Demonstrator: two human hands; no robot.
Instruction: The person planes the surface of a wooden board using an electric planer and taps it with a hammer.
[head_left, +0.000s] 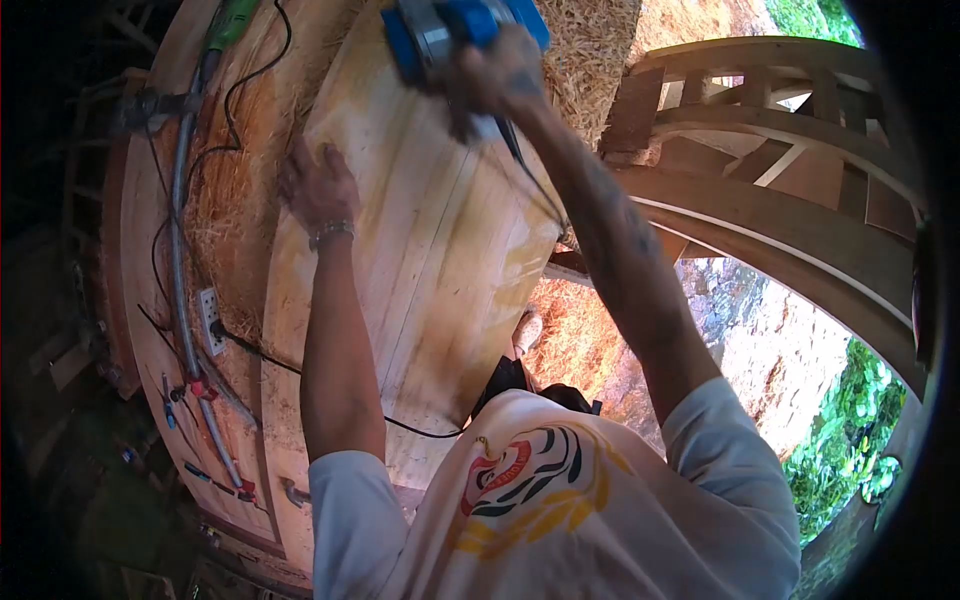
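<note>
A wide pale wooden panel [430, 230] lies under both my arms. My right hand [495, 75] is closed round the handle of a blue power planer [430, 35] at the panel's far end; the hand is slightly blurred. A black cord trails from the tool toward the panel's right edge. My left hand [320, 185] rests with its fingers apart at the panel's left edge, holding nothing, a bracelet on its wrist.
Left of the panel are a long metal bar clamp [180, 200], a green power tool [230, 22], a white power strip [210, 320] and black cords. Wood shavings [590, 60] lie beyond the panel. Curved wooden frames [770, 210] stand at the right.
</note>
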